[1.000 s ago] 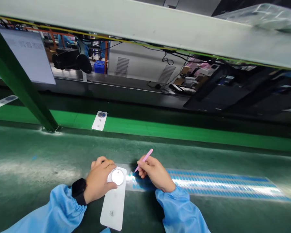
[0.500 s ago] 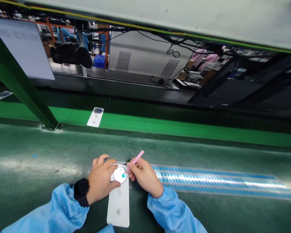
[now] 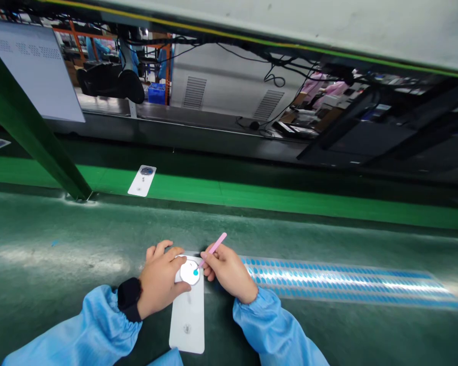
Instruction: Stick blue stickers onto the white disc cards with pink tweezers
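Note:
A white phone back cover lies on the green bench, its top end between my hands. My left hand grips that end, thumb and index finger around the white round camera area, the other fingers spread. In my right hand are pink tweezers, pinched between thumb and fingers. Their tip is down at a small blue dot sticker on the round area; whether they still grip it I cannot tell.
A clear sheet with rows of blue dots lies right of my right hand. Behind the bench runs a green conveyor belt carrying another white cover. A green post rises at left; a shelf hangs overhead.
The covers on the belt have slid left. The tweezers' tip and the blue dot have shifted slightly on the round area, while both hands stay nearly in place.

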### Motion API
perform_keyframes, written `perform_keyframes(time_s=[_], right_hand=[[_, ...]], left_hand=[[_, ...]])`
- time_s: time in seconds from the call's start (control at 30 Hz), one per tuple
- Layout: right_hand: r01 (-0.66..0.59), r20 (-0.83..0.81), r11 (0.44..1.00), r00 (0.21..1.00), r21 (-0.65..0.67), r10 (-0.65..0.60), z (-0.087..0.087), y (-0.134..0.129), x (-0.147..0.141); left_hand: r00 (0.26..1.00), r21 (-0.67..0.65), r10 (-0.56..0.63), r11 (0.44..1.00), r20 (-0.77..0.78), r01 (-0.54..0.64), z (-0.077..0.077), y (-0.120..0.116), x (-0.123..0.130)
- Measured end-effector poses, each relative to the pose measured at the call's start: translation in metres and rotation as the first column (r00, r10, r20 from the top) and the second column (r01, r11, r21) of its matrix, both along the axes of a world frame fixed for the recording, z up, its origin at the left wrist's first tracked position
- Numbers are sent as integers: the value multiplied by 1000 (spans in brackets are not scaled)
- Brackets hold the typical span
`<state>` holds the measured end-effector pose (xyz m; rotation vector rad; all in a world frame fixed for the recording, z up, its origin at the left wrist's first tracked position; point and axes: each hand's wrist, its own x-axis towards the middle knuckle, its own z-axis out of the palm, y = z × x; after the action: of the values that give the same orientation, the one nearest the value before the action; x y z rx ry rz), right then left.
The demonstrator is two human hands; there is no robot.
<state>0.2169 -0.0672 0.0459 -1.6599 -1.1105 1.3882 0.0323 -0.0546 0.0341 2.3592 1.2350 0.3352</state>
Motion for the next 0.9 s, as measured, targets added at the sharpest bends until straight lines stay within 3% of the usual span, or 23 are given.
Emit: perform_keyframes(time_s=[0.9], right_hand=[[16,-4,1000,1000,7,-16,-5,-2,1]], left_hand=[[1000,65,-2,998,-12,2,-1,-2,0]])
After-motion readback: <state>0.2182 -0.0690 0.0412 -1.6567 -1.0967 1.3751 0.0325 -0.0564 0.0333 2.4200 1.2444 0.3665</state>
